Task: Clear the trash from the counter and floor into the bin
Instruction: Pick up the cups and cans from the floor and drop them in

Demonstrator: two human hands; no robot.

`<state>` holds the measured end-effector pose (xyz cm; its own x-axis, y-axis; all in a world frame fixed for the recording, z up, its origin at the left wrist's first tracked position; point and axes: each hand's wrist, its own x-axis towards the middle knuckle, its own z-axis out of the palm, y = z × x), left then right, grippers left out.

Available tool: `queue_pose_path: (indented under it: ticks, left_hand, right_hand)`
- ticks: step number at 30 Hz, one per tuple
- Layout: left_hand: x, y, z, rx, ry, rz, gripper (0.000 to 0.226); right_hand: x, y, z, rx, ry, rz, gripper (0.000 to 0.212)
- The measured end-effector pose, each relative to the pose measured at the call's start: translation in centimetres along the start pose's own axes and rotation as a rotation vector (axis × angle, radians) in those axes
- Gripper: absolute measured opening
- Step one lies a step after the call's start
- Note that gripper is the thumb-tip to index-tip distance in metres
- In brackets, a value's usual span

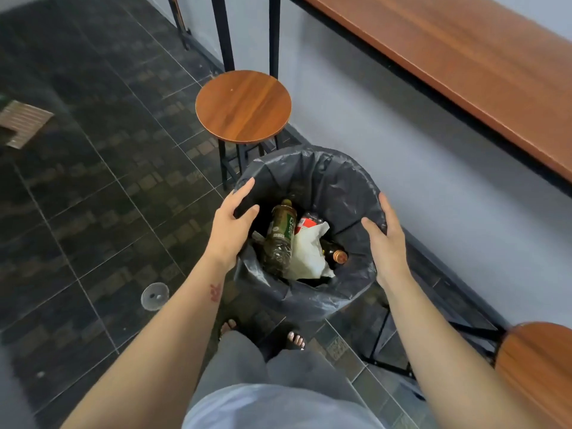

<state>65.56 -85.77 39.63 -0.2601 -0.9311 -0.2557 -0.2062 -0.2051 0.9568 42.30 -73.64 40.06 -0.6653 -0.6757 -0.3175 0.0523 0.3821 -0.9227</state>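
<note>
Bin (340, 187) black-lined, holding green bottle (280, 236) and white wrapper (309, 255)

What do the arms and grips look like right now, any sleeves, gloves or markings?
Left grip and right grip are bare hands: no gloves, rings or watch visible. Both forearms are uncovered to the frame edge. A small reddish mark sits on the left forearm near the wrist.
</note>
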Motion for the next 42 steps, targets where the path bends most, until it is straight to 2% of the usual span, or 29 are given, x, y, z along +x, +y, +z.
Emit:
queue_pose_path:
  ticks: [6,12,21,30,35,42]
  left_hand:
    - [-1.5,-4.7,-1.5,-0.003,0.021,-0.101,0.055]
    - [-0.6,-11.8,-3.6,-0.039,0.089,-0.182,0.055]
    - [3.6,-25.8,-5.8,-0.131,0.259,-0.278,0.055]
    - [9.7,-41.6,-7.6,-0.251,0.361,-0.245,0.067]
    - [14.1,-48.3,-8.2,-0.272,0.450,-0.191,0.065]
    - [19.8,-56.4,-9.1,-0.276,0.455,-0.098,0.062]
  right_hand:
    - [-1.0,4.0,2.1,-0.078,-0.042,0.050,0.049]
    - [0.0,9.5,6.4,-0.118,-0.087,0.108,0.050]
    - [5.3,21.7,15.4,-0.147,-0.168,0.082,0.053]
    - [13.5,34.1,24.2,-0.195,-0.306,-0.052,0.056]
    - [17.9,39.0,29.1,-0.186,-0.370,-0.123,0.055]
    - [23.3,46.2,34.6,-0.162,-0.378,-0.208,0.056]
